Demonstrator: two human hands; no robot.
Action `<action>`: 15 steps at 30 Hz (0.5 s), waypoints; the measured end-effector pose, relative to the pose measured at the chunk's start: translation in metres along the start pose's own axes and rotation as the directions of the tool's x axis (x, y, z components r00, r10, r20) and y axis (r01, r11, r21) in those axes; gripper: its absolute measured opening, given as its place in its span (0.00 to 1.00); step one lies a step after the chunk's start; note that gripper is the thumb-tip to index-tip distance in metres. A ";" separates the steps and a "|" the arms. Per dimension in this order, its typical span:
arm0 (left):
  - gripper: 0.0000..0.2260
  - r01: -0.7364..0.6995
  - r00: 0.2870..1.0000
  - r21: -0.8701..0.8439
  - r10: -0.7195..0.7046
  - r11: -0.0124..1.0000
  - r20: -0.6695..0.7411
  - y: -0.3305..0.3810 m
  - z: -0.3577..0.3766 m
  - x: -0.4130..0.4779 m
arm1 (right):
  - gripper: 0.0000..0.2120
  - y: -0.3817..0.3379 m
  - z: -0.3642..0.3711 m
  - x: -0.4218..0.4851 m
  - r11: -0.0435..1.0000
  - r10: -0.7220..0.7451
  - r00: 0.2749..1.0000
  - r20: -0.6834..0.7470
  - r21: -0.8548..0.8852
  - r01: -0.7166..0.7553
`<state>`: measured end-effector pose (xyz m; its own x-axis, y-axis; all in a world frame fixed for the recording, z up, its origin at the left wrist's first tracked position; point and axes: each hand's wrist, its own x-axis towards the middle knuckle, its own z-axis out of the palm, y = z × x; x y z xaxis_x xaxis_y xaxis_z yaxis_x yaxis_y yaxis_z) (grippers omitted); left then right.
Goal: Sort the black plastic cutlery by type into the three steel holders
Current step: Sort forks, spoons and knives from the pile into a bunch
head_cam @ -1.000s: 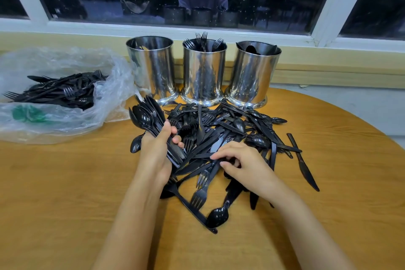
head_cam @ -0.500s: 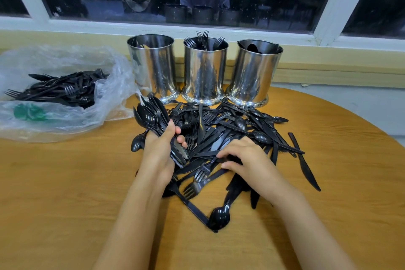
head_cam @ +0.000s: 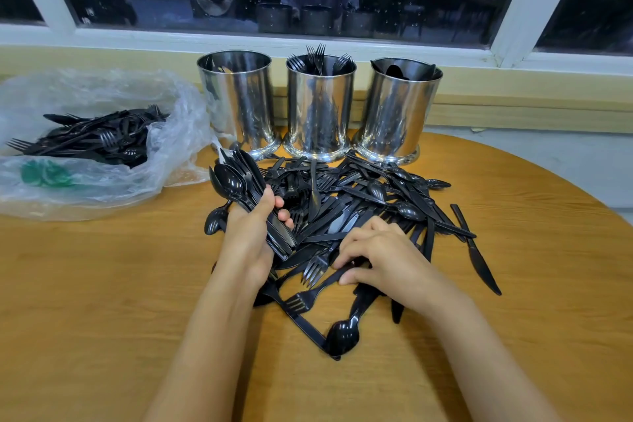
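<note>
The left hand (head_cam: 248,236) is clamped round a bundle of spoons (head_cam: 236,181), bowls fanned out toward the far left. The right hand (head_cam: 383,257) lies on the near side of the pile (head_cam: 359,202) of mixed black cutlery, fingers curled down onto a fork (head_cam: 308,298). Whether they pinch its handle or only press on it, I cannot tell.

The pile sits mid-table (head_cam: 102,301), just near of the three steel holders. The left holder (head_cam: 236,103) shows little inside, the middle holder (head_cam: 320,110) has forks and the right holder (head_cam: 399,113) has dark pieces. More cutlery waits in the plastic bag (head_cam: 164,134) at far left.

The fanned bundle looks loosely stacked, so a slackened grip could spill spoons back into the pile. The pieces are also interlocked, and lifting the fork quickly may drag its neighbours along. A lone knife (head_cam: 476,250) already lies off to the right, toward the table edge.
</note>
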<state>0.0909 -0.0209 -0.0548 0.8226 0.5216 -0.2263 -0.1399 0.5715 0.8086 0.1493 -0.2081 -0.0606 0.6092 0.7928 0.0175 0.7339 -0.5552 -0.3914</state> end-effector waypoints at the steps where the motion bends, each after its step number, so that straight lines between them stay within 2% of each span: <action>1: 0.03 0.002 1.000 0.000 -0.002 1.000 0.000 0.000 0.000 0.000 | 0.10 -0.001 0.000 0.001 1.000 0.003 1.000 -0.005 0.005 -0.003; 3: 0.03 0.004 1.000 0.004 -0.004 1.000 0.004 0.000 0.000 0.000 | 0.05 -0.002 0.001 0.001 1.000 -0.006 1.000 -0.021 0.011 0.006; 6: 0.05 0.013 1.000 -0.005 -0.013 1.000 0.005 0.002 0.000 -0.001 | 0.07 -0.001 0.000 -0.001 0.999 -0.033 0.995 -0.089 0.022 0.035; 9: 0.06 0.028 1.000 -0.028 -0.028 0.999 0.007 0.003 0.000 -0.002 | 0.05 0.000 -0.004 -0.004 0.997 -0.018 0.956 -0.291 0.071 0.041; 12: 0.05 0.038 0.999 -0.032 -0.038 0.999 0.008 0.003 0.002 -0.004 | 0.05 0.001 -0.006 -0.005 0.997 0.070 0.831 -0.551 0.072 -0.036; 13: 0.05 0.044 0.999 -0.030 -0.043 0.999 0.011 0.003 0.003 -0.005 | 0.06 0.000 -0.006 -0.006 0.990 0.126 0.772 -0.623 0.134 -0.054; 15: 0.04 0.053 0.998 -0.024 -0.052 0.998 0.023 0.000 0.007 -0.008 | 0.05 -0.006 -0.007 -0.005 0.926 0.286 0.679 -0.676 0.377 -0.015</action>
<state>0.0884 -0.0297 -0.0488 0.8414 0.4761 -0.2556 -0.1095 0.6135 0.7821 0.1441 -0.2107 -0.0523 0.8267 0.2102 0.5218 0.5574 -0.4314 -0.7094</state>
